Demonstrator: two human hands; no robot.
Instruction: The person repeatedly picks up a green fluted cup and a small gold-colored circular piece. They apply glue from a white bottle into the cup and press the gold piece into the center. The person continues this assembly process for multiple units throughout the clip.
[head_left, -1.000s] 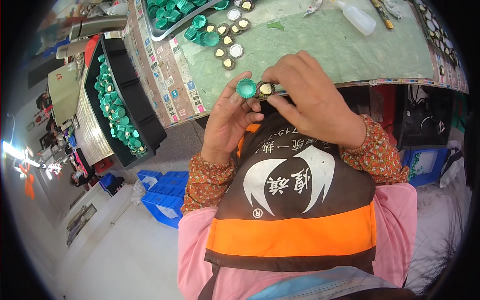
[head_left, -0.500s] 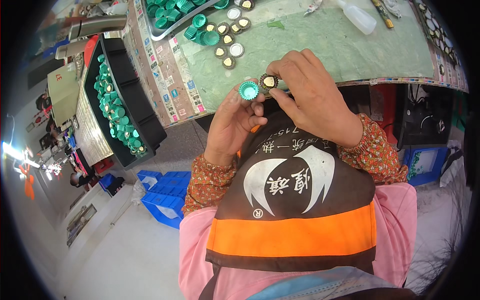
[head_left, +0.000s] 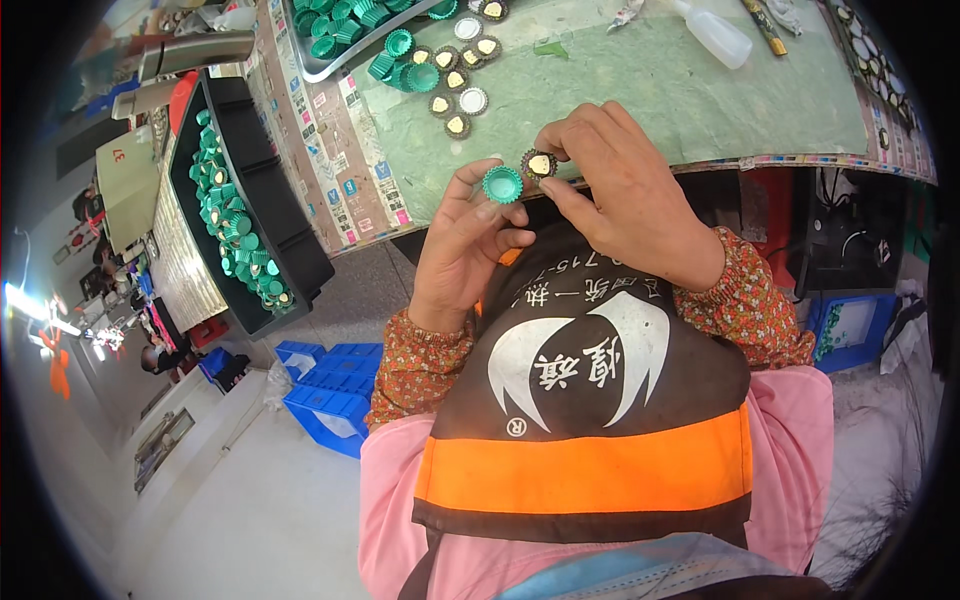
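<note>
Between the fingers of my left hand (head_left: 465, 235) is a green fluted cap (head_left: 502, 184), its hollow side facing up. My right hand (head_left: 625, 190) pinches a dark, crimped disc with a cream centre (head_left: 540, 164) between thumb and fingers. The disc is just right of the green cap; whether they touch I cannot tell. Both hands hover at the near edge of the table, over my dark apron. Farther off on the green mat (head_left: 620, 110) lie several similar dark discs (head_left: 457, 125), a white disc (head_left: 473, 101) and loose green caps (head_left: 422, 77).
A clear tray (head_left: 320, 68) of green caps stands at the back left. Left of the table, a black bin (head_left: 285, 215) holds many green caps. A white squeeze bottle (head_left: 718, 38) and a marker-like tube (head_left: 765, 28) lie at the back right. Blue crates (head_left: 335, 385) sit on the floor.
The green cap has tilted in my left fingers and shifted slightly right. My right hand and the dark disc have barely moved.
</note>
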